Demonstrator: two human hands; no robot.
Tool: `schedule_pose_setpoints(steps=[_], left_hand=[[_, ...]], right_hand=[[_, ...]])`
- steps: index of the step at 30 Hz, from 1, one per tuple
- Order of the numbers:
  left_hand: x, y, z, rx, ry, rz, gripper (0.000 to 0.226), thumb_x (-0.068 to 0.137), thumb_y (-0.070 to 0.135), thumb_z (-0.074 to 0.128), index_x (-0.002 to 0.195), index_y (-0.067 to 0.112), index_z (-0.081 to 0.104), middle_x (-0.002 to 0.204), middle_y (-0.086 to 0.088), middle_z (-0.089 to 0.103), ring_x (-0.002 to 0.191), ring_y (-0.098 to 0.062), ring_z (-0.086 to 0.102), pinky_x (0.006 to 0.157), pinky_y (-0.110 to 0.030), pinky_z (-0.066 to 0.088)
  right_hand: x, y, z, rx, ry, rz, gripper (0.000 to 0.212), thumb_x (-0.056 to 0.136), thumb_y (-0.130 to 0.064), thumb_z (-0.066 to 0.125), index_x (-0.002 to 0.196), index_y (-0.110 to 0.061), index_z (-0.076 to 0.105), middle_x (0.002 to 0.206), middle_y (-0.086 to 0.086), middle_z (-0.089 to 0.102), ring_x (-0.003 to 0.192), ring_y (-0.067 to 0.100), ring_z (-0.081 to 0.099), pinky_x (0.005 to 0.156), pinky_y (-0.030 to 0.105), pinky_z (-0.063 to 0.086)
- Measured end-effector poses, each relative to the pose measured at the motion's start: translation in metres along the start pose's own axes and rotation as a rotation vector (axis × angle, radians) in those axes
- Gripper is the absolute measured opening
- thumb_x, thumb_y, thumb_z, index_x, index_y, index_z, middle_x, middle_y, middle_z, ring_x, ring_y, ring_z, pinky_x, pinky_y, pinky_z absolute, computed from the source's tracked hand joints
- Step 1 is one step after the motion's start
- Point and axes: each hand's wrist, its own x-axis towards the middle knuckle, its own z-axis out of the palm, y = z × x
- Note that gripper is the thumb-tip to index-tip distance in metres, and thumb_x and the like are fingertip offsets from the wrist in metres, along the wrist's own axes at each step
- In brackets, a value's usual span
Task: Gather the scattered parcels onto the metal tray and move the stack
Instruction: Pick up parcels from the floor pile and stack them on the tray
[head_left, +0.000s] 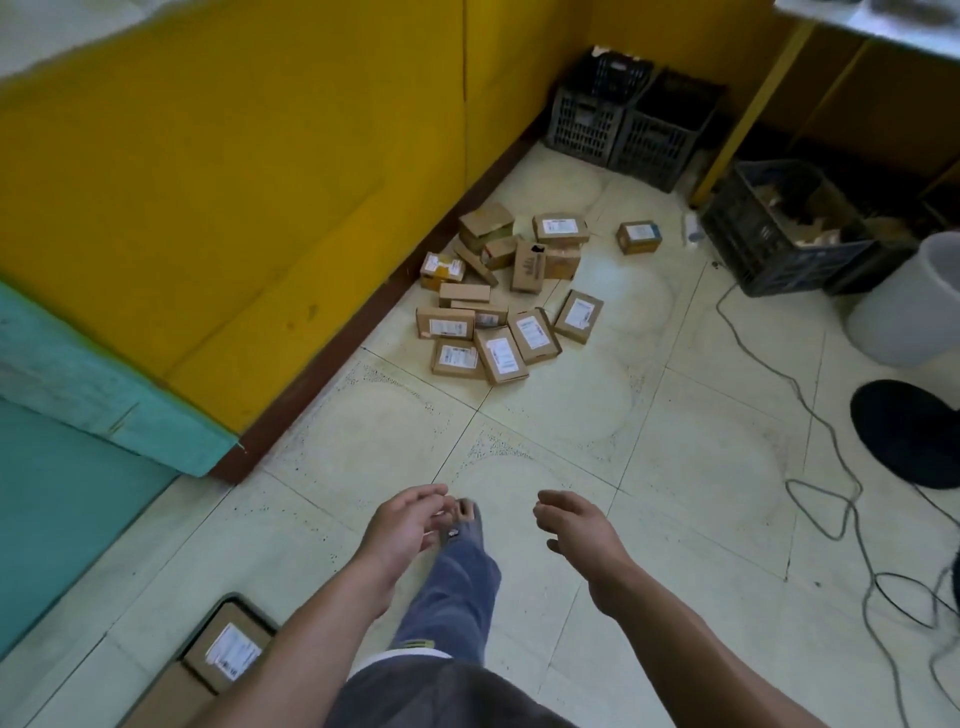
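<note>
Several small brown cardboard parcels (498, 306) with white labels lie scattered in a heap on the tiled floor beside the yellow wall. One more labelled parcel (231, 649) sits at the lower left, inside what looks like the dark rim of the metal tray (228, 603), mostly cut off by my left arm. My left hand (405, 525) and my right hand (576, 525) hang in front of me with loosely curled fingers, both holding nothing, well short of the heap. My leg in blue trousers (457, 587) steps forward between them.
Dark plastic crates (623, 119) stand in the far corner, and another crate (779, 228) is at the right. A white bucket (914, 306), a black round object (914, 431) and loose cables (810, 493) lie along the right. A teal surface (78, 415) borders the left.
</note>
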Motion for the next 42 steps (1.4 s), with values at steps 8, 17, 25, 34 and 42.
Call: schedule_pose_setpoints(steps=[8,17,25,34,42], left_hand=[[0.143,0.128,0.038,-0.013,-0.017,-0.059,0.020,0.099,0.016,0.051,0.114,0.014,0.063,0.109,-0.003,0.070,0.105,-0.018,0.064,0.093,-0.034,0.049],[0.269,0.245,0.094,0.074,-0.022,-0.102,0.014,0.098,0.016,0.052,0.108,0.017,0.063,0.106,-0.002,0.069,0.104,-0.017,0.064,0.096,-0.035,0.047],[0.400,0.272,0.143,0.101,0.091,-0.248,0.022,0.100,0.017,0.050,0.119,0.015,0.060,0.112,-0.002,0.068,0.100,-0.011,0.063,0.075,-0.020,0.048],[0.560,0.269,0.173,0.199,0.045,-0.370,0.019,0.098,0.017,0.053,0.114,0.018,0.065,0.109,0.000,0.069,0.103,-0.012,0.064,0.088,-0.024,0.047],[0.735,0.216,0.190,0.435,-0.023,-0.298,0.029,0.099,0.023,0.053,0.127,0.025,0.056,0.106,0.010,0.064,0.084,-0.003,0.058,0.075,-0.024,0.047]], right_hand=[[0.127,-0.107,-0.059,0.022,0.074,0.099,0.034,0.099,-0.017,0.054,0.132,-0.011,0.055,0.124,0.004,0.060,0.113,0.019,0.057,0.099,0.035,0.047],[0.269,-0.189,-0.119,0.127,0.065,0.206,0.028,0.097,-0.016,0.056,0.124,-0.011,0.062,0.116,0.007,0.064,0.107,0.022,0.061,0.092,0.036,0.050],[0.453,-0.219,-0.151,0.055,-0.023,0.311,0.025,0.090,-0.020,0.065,0.114,-0.018,0.070,0.114,0.003,0.066,0.106,0.022,0.062,0.100,0.038,0.049],[0.567,-0.182,-0.118,0.049,-0.093,0.460,0.017,0.087,-0.015,0.061,0.102,-0.021,0.067,0.095,0.000,0.066,0.085,0.016,0.059,0.077,0.028,0.047],[0.689,-0.094,-0.033,0.385,0.003,0.689,0.038,0.094,-0.014,0.058,0.131,-0.010,0.056,0.115,0.008,0.065,0.105,0.019,0.061,0.093,0.034,0.049]])
